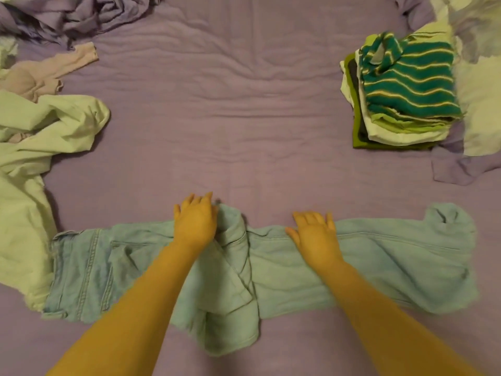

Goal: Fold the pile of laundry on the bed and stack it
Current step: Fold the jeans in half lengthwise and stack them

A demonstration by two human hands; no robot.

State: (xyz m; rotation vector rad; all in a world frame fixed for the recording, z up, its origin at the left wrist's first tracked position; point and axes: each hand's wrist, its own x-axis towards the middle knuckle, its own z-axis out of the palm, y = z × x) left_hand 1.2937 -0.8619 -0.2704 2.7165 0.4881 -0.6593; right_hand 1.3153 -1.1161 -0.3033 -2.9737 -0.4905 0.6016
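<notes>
Laundry is scattered across the bed (pixel 244 109), its purple sheet rumpled and filling nearly the whole view. Biggest piece in play: the jeans (pixel 379 267), pale blue, stretched sideways along the near edge, waistband off to the left, legs running right, with a bunched fold of denim in the middle. Over on the left edge sits the unfolded pile (pixel 40 137), a pale green garment crumpled up, with a pinkish bra (pixel 29 80) just beyond it and a purple heap of cloth (pixel 76 14) in the far left corner. Far right, the folded stack (pixel 401 104) stands neatly, a teal striped top (pixel 412 80) on the summit, green and white layers beneath, a pale pillow (pixel 479 104) just beside it. Now the hands, both palm-down on the denim. The left hand (pixel 195 223) lies on the jeans' upper edge beside the bunched fold, fingers straight and close together, reaching onto the sheet. The right hand (pixel 315 234) lies flat on the legs, fingers lightly spread, nothing pinched.
</notes>
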